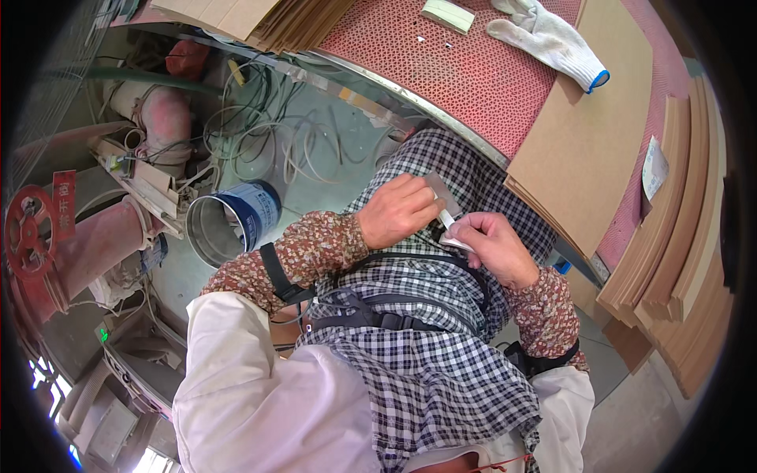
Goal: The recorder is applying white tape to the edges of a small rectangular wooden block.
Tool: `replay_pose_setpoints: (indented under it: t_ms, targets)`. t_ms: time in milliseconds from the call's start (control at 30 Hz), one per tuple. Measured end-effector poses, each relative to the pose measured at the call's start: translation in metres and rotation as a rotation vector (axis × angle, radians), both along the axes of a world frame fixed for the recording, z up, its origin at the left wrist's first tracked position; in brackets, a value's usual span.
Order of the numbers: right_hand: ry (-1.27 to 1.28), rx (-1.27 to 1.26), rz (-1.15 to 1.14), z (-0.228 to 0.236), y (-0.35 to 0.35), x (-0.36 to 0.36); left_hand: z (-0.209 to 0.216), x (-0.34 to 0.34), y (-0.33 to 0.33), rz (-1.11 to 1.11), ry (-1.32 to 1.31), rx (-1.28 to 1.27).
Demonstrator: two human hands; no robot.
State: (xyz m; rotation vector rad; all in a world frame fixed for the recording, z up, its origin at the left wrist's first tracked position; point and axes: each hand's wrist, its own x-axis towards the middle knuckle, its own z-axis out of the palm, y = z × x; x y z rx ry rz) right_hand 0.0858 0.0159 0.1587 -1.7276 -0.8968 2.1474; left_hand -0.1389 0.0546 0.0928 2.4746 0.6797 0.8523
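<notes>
Above my checked apron my two hands work close together. My left hand is closed, its fingers curled in a pinch against a small grey flat piece that sticks out past the fingertips. A narrow white strip runs from there down to my right hand. The thumb and fingers of my right hand pinch this strip, and a white edge shows under the thumb. I cannot tell whether the grey piece and the strip are joined.
A red mesh-covered table ahead bears stacked brown boards, a white glove and a pale green block. Further boards stand at right. To the left are an open blue bucket, loose cables and a red valve wheel.
</notes>
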Motion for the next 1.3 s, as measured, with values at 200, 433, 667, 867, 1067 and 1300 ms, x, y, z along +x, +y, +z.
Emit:
replay_pose_setpoints:
  t_ms: [200, 433, 667, 867, 1067, 1300]
  targets:
    - [0.0, 0.013, 0.003, -0.002, -0.002, 0.001, -0.001, 0.0, 0.002, 0.018, -0.012, 0.055]
    - [-0.008, 0.016, 0.004, 0.0, -0.002, 0.0, 0.0, -0.001, 0.003, 0.005, -0.023, 0.048]
    - [-0.02, 0.01, 0.007, 0.0, -0.003, -0.001, -0.002, -0.001, 0.002, 0.016, -0.037, 0.044]
    - [-0.036, 0.036, 0.002, 0.001, -0.004, -0.003, -0.002, 0.0, -0.001, 0.073, -0.046, 0.006]
    - [-0.041, 0.098, -0.016, 0.001, -0.007, -0.004, 0.01, 0.001, -0.001, 0.117, -0.03, -0.083]
    - [-0.037, 0.235, -0.091, 0.002, -0.009, -0.012, 0.019, 0.002, -0.001, 0.124, -0.116, -0.269]
